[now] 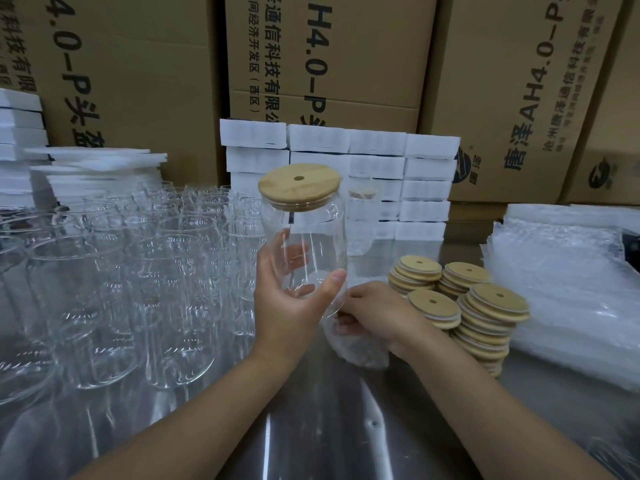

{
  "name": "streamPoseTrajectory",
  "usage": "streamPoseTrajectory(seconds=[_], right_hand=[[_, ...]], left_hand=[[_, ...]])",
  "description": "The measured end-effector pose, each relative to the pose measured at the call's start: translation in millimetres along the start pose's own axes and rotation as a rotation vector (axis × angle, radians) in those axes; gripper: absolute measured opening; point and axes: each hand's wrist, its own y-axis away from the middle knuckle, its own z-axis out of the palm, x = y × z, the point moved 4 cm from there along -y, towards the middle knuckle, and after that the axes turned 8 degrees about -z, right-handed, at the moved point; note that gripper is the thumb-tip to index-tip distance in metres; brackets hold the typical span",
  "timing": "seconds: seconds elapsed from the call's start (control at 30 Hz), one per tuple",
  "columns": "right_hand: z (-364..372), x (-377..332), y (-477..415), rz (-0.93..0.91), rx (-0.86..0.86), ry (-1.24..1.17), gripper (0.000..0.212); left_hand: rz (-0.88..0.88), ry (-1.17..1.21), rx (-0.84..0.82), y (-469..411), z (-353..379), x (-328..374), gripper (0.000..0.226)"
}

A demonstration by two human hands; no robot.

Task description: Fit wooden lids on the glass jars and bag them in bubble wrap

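A clear glass jar [311,233] with a round wooden lid [299,183] on its mouth is held upright above the metal table. My left hand [291,299] grips its lower half, thumb on the front and fingers behind the glass. Just under the jar's base, my right hand [374,315] pinches the mouth of a small bubble wrap bag [356,348] that lies on the table. Several stacks of wooden lids [485,317] stand to the right of that hand.
Many open glass jars [114,271] crowd the left of the steel table [329,427]. A pile of bubble wrap bags [568,278] lies at the right. White foam boxes [374,168] and big cardboard cartons [346,64] stand behind.
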Motion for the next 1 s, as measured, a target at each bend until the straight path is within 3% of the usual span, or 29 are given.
streamPoseTrajectory(seconds=[0.1, 0.2, 0.4, 0.57, 0.63, 0.73, 0.9, 1.0], right_hand=[[1.2, 1.1, -0.9, -0.008, 0.013, -0.206, 0.022], [2.2, 0.7, -1.7, -0.052, 0.042, -0.149, 0.024], [17.2, 9.2, -4.7, -0.137, -0.188, 0.337, 0.03], [12.9, 7.0, 0.6, -0.245, -0.244, 0.749, 0.053], [10.1, 8.4, 1.8, -0.27, -0.23, 0.883, 0.042], [8.6, 7.1, 1.6, -0.284, -0.178, 0.896, 0.018], [5.4, 2.5, -0.5, -0.249, -0.055, 0.802, 0.024], [0.7, -0.4, -2.2, -0.215, 0.051, 0.52, 0.022]], left_hand=[[-0.002, 0.008, -0.012, 1.6, 1.4, 0.8, 0.076], [0.003, 0.006, -0.026, 2.6, 2.6, 2.0, 0.076], [0.017, 0.018, 0.002, 1.5, 1.3, 4.4, 0.077], [0.006, 0.02, 0.014, -1.0, -0.9, 2.6, 0.08], [-0.004, 0.023, 0.017, -1.7, -1.2, 1.9, 0.079], [-0.016, 0.02, 0.015, -2.3, -1.2, 1.7, 0.078], [-0.035, 0.001, 0.005, -3.2, -1.5, 0.4, 0.076], [-0.06, 0.014, -0.021, -4.3, -0.8, -1.6, 0.071]])
